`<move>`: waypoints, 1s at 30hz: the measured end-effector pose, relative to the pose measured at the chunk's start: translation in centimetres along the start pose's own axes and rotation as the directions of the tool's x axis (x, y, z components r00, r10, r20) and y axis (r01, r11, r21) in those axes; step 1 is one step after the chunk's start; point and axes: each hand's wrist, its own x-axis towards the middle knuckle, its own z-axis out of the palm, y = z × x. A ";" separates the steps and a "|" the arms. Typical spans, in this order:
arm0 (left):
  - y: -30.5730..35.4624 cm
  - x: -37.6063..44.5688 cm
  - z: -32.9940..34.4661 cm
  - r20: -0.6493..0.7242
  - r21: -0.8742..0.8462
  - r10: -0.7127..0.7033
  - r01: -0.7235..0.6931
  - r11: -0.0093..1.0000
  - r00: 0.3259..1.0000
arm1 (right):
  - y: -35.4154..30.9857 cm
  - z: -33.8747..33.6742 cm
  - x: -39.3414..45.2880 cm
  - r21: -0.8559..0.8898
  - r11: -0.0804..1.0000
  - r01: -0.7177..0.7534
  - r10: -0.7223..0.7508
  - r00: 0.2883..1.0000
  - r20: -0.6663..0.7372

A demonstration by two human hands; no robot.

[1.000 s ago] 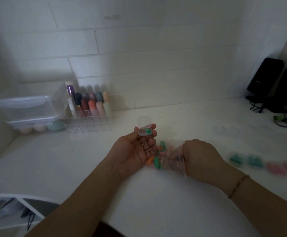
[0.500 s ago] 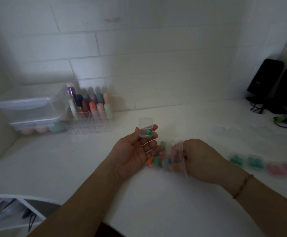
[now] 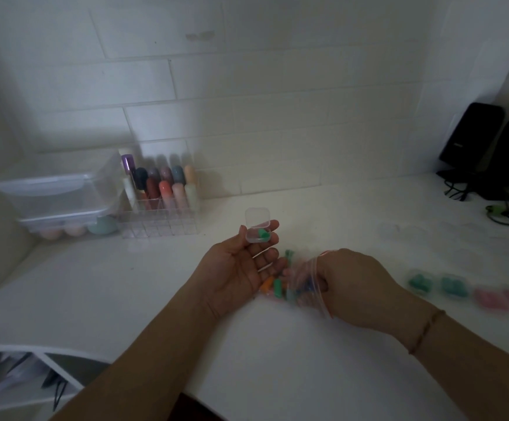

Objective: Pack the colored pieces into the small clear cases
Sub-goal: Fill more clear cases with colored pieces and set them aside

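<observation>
Left hand point(image 3: 235, 271) is palm up, fingers mostly straight, with the open clear case point(image 3: 257, 230) resting across the fingertips and steadied by the thumb at its near edge. Lid stands up and back on its hinge, so the tray mouth faces up, probably to take pieces dropped in from above. One green piece point(image 3: 262, 235) already sits in the tray.

Right hand point(image 3: 353, 284) is curled into the mouth of a clear zip bag point(image 3: 305, 287), knuckles up, fingertips hidden inside the film (can't tell whether it has pinched a piece yet). My guess: it's fishing for the next piece. The bag lies on the white counter point(image 3: 156, 299), just beside the left fingertips, so the transfer path is short.

Loose colored pieces point(image 3: 274, 285), orange, green and some blue, show through the bag. They're small and stubby, look soft or rubbery; too blurred to say more.

Case is thin rigid plastic, square with rounded corners, glossy. Bag is limp crinkled film with a reddish seal strip.

Filled cases point(image 3: 453, 285) sit in a row to the right: two with green, then pink ones, blurred. Task looks partway done.

Back left: a clear organizer point(image 3: 159, 220) holding rounded-cap tubes.
</observation>
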 end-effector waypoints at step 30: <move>-0.4 -1.0 0.1 0.424 -0.010 -0.021 0.028 1.000 0.906 | -2.4 -8.0 -2.0 0.873 0.457 0.168 -0.084 0.986 -0.145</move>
